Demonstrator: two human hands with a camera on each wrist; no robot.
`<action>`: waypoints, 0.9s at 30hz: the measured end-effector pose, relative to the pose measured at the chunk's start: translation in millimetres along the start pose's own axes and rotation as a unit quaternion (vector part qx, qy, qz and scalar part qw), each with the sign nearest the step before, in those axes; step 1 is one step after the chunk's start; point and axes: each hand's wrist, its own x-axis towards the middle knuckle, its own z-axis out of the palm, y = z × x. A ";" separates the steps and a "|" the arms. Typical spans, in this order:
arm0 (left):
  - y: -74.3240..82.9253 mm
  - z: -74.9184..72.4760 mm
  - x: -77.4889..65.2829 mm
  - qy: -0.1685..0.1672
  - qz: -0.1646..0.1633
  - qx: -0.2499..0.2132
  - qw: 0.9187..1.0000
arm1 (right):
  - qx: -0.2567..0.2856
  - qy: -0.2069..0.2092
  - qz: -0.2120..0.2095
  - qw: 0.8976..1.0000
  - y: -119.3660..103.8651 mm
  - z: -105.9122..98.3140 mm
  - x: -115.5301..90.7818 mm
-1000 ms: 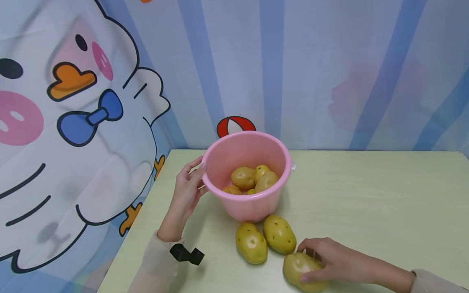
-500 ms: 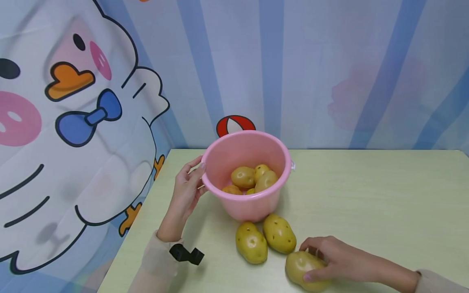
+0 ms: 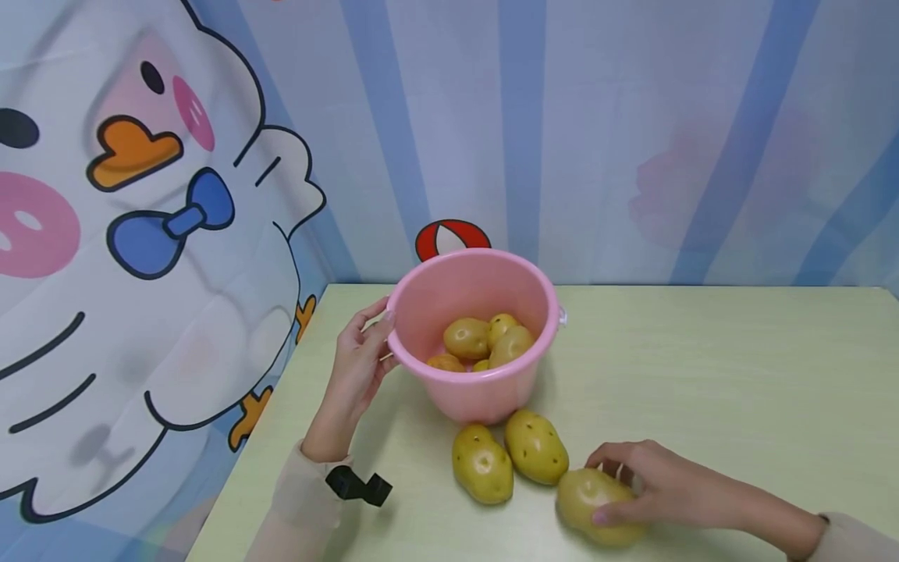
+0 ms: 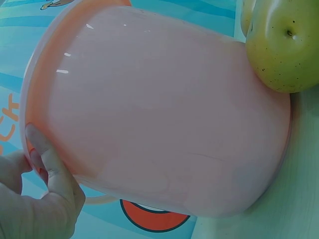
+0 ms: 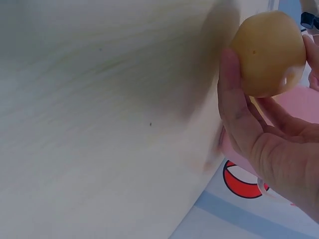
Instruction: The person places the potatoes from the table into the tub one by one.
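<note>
A pink bucket [image 3: 481, 396] stands on the table, with several potatoes [image 3: 467, 338] visible inside. At its left side my left hand [image 3: 360, 355] grips the rim, the thumb and fingers on either side of it in the left wrist view. Two yellow-green potatoes, a left one [image 3: 482, 465] and a right one [image 3: 537, 447], lie right in front of the bucket. My right hand [image 3: 663, 480] holds a paler potato [image 3: 591, 503] between thumb and fingers, to the right of those two. In the right wrist view this potato [image 5: 271, 52] casts a shadow on the tabletop; any gap beneath it is hard to judge.
The pale green table [image 3: 737, 375] extends to the right of the bucket. Behind it hangs a blue striped cloth [image 3: 597, 140], with a large cartoon bird [image 3: 211, 343] on the left. A black wrist mount [image 3: 358, 485] sits on the left sleeve.
My right hand has moved a little to the right and away from the table's front with the potato in its grasp. The left hand, bucket and other potatoes stay in place.
</note>
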 end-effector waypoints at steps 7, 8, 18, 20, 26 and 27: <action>-0.6 0.1 0.4 0.001 0.003 -0.004 1.000 | -0.018 0.025 -0.019 0.999 -0.5 -11.5 -4.4; -0.6 0.2 0.5 0.001 0.003 -0.005 1.000 | -0.018 0.027 -0.018 0.999 -0.7 -13.1 -4.8; 0.3 1.4 1.3 0.001 0.003 -0.009 1.000 | -0.012 0.032 -0.016 0.999 -2.2 -26.0 -2.1; 0.5 1.5 1.1 0.001 0.002 -0.009 1.000 | -0.011 0.029 -0.017 0.999 -2.2 -28.7 -1.5; 0.7 1.4 0.5 0.000 0.001 -0.013 1.000 | -0.009 0.032 -0.018 0.999 -5.5 -38.6 -1.1; 0.8 1.3 0.5 0.001 0.001 -0.014 1.000 | -0.008 0.033 -0.017 0.999 -6.8 -41.0 -1.0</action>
